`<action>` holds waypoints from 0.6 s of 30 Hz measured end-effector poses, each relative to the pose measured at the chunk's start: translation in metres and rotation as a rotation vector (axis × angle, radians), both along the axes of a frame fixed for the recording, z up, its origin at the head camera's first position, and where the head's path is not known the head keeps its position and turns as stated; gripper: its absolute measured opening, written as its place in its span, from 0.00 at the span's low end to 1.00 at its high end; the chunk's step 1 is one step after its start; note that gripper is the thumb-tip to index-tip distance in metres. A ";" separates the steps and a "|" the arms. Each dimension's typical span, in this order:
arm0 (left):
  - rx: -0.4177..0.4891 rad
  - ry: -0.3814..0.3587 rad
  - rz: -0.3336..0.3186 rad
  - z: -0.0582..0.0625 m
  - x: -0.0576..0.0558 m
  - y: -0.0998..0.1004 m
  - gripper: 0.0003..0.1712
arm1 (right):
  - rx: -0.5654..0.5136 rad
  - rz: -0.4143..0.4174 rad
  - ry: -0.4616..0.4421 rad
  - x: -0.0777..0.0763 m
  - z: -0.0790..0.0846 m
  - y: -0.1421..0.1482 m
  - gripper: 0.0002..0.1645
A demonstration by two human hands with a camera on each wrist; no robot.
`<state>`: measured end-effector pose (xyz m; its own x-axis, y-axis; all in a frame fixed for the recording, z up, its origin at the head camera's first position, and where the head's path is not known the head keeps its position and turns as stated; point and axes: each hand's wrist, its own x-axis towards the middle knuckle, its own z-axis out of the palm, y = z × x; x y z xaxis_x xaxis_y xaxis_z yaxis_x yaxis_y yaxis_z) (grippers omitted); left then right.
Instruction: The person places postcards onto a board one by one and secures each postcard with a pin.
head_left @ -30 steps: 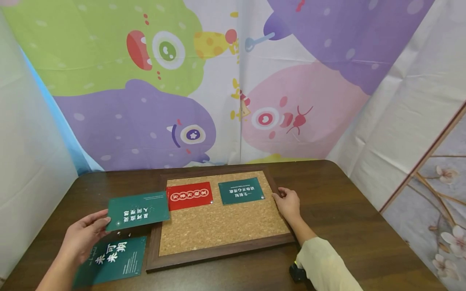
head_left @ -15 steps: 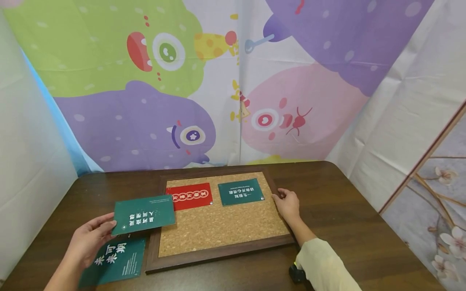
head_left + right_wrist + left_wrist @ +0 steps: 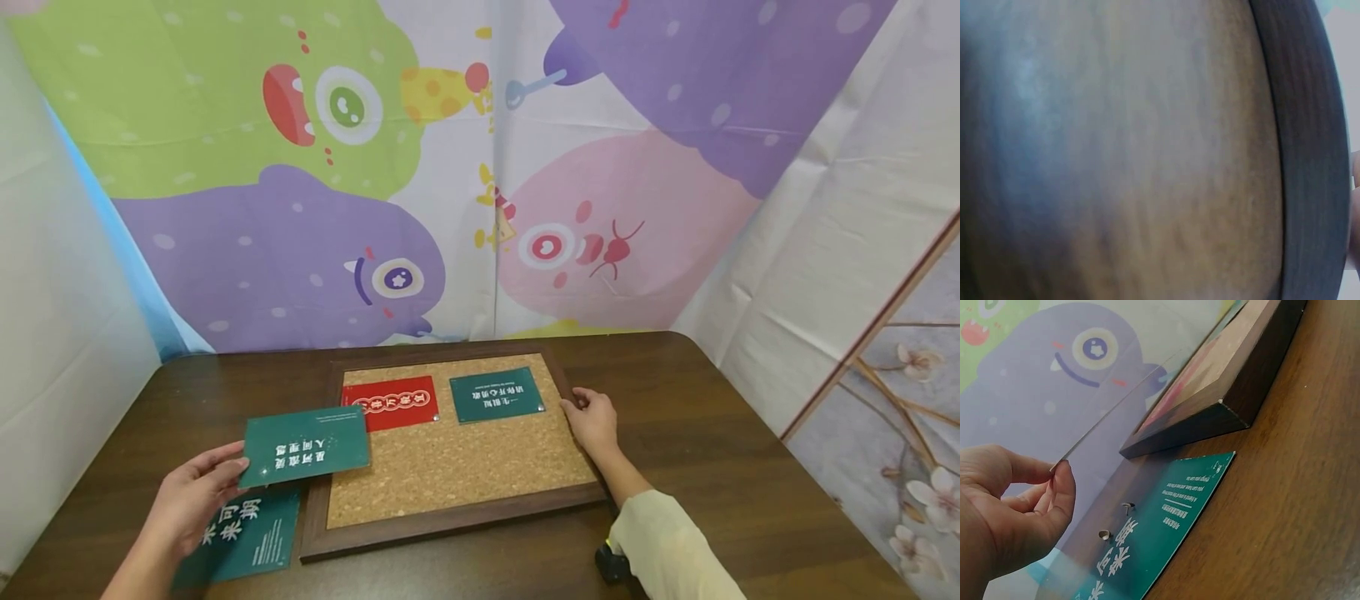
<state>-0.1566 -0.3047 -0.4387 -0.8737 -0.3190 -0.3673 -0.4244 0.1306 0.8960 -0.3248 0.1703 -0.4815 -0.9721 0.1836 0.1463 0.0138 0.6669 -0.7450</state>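
Observation:
My left hand [image 3: 197, 493] pinches a green card with white writing [image 3: 307, 446] by its left edge, thumb and fingers on opposite faces. In the head view the card's right end overlaps the left side of the framed cork board [image 3: 457, 475]. In the left wrist view the card shows edge-on, raised above the table. A red card [image 3: 408, 402] and another green card [image 3: 497, 394] lie on the upper part of the board, each with a shiny tack at a corner. My right hand [image 3: 597, 427] grips the board's right frame edge.
Another green card [image 3: 262, 542] lies on the brown table [image 3: 750, 467], left of the board and partly under my left hand. Two metal thumbtacks [image 3: 1104, 535] are beside its lettering. A black strap device [image 3: 612, 564] sits at my right wrist. Behind the table hangs a cartoon-printed curtain [image 3: 465, 250].
My left hand has carried the pinched card to the right and slightly toward me, so it overlaps more of the board. My right hand and the board have stayed put.

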 end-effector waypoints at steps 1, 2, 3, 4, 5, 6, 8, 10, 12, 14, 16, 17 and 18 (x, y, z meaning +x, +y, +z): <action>-0.003 0.002 -0.001 0.000 0.000 0.001 0.39 | 0.001 -0.001 0.003 0.000 0.000 0.000 0.22; -0.004 0.003 -0.002 0.000 0.000 0.002 0.39 | 0.002 -0.001 0.006 0.000 0.000 0.000 0.22; -0.008 0.006 -0.005 -0.001 0.000 0.003 0.39 | 0.003 -0.003 0.008 0.000 -0.001 0.000 0.22; -0.005 0.013 -0.009 -0.001 0.001 0.004 0.39 | 0.001 -0.003 0.010 0.000 0.000 0.000 0.22; -0.006 0.015 -0.012 -0.001 0.001 0.004 0.39 | 0.001 -0.003 0.011 0.000 0.000 0.000 0.22; -0.006 0.018 -0.014 -0.001 0.001 0.005 0.39 | 0.001 -0.003 0.010 0.000 0.000 0.000 0.22; -0.006 0.025 -0.024 -0.002 0.001 0.006 0.38 | 0.001 -0.004 0.003 0.000 0.000 0.000 0.22; -0.002 0.028 -0.026 -0.003 0.001 0.008 0.38 | 0.002 -0.002 -0.002 0.001 0.001 -0.001 0.22; 0.000 0.023 -0.028 -0.003 0.000 0.009 0.38 | 0.003 -0.003 -0.007 0.001 0.002 -0.001 0.22; 0.010 0.020 -0.030 -0.004 0.001 0.011 0.38 | 0.004 0.001 -0.009 0.001 0.002 0.000 0.22; 0.009 0.011 -0.032 -0.004 0.001 0.014 0.38 | 0.001 0.003 -0.012 0.002 0.002 0.000 0.23; 0.013 0.011 -0.033 -0.004 0.001 0.015 0.38 | 0.000 0.003 -0.013 0.001 0.002 0.000 0.23; 0.019 0.014 -0.037 -0.004 0.002 0.016 0.38 | 0.001 0.003 -0.015 0.001 0.001 0.000 0.23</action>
<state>-0.1547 -0.2889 -0.4428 -0.8899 -0.2792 -0.3606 -0.4068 0.1287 0.9044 -0.3234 0.1700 -0.4800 -0.9747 0.1804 0.1322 0.0226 0.6675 -0.7443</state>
